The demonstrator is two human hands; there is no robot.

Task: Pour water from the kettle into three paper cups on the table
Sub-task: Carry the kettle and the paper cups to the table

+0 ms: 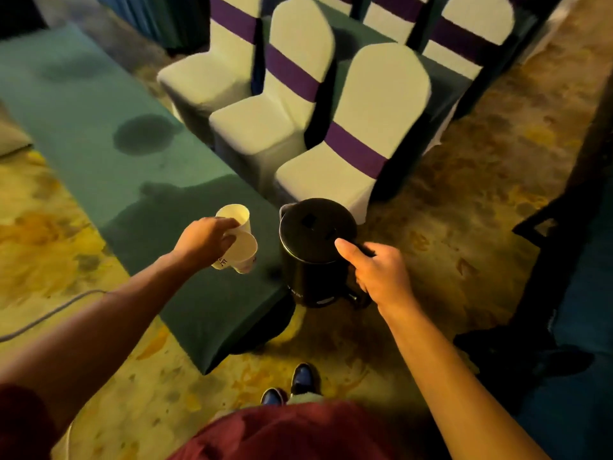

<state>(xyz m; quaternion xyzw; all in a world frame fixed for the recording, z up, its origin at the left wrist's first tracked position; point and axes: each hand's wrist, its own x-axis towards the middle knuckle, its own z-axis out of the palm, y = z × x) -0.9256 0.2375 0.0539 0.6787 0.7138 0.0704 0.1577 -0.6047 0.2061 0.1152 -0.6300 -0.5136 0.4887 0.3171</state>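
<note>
The right hand (pixel 374 270) grips the black kettle (pixel 315 254) by its handle, thumb on the lid, at the green worktop's (pixel 99 127) near corner. The left hand (pixel 205 240) pinches the paper cups (pixel 240 242) over the worktop. The kettle probably handles heavy; the cups look light and easily crushed.

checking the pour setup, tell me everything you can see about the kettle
The kettle is black and cylindrical, seemingly glossy plastic or coated metal, with a round flat lid that is closed and a small spout at its upper left rim. Faint pale lettering shows low on its side. It stands upright, beside the near end of the green table; whether it rests on anything cannot be told. The right hand grips its handle on the right side, thumb on the lid edge. Nothing else touches it.
</note>
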